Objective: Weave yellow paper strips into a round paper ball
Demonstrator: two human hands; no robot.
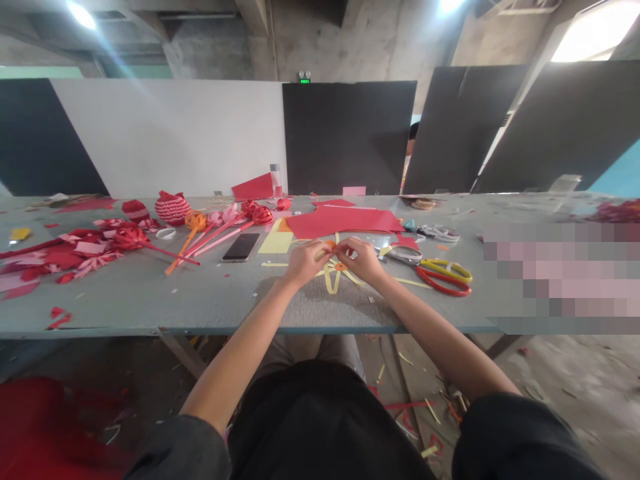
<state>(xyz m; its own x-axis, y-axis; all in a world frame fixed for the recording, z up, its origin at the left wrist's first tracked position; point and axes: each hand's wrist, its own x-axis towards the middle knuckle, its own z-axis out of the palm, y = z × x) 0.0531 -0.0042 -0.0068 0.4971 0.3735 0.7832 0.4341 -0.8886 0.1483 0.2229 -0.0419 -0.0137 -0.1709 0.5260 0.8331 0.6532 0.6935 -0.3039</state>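
Note:
My left hand (pixel 306 260) is closed in a pinch on a small orange paper piece (pixel 331 245) above the table. Close against it, my right hand (pixel 363 257) has its fingertips pressed together at the same spot; what they grip is too small to make out. Below the hands lies a looped figure of pale yellow paper strips (pixel 332 285), with an orange paper disc (pixel 341 267) at its middle. Loose yellow strips (pixel 274 265) spread out to both sides. Scissors with red and yellow handles (pixel 444 281) rest by my right wrist.
A phone (pixel 241 247) and a pale yellow sheet (pixel 275 241) lie left of my hands. Red paper sheets (pixel 345 221) are behind them. Red and pink paper flowers (pixel 127 237) cover the table's left side. More scissors (pixel 436 232) lie at the back right.

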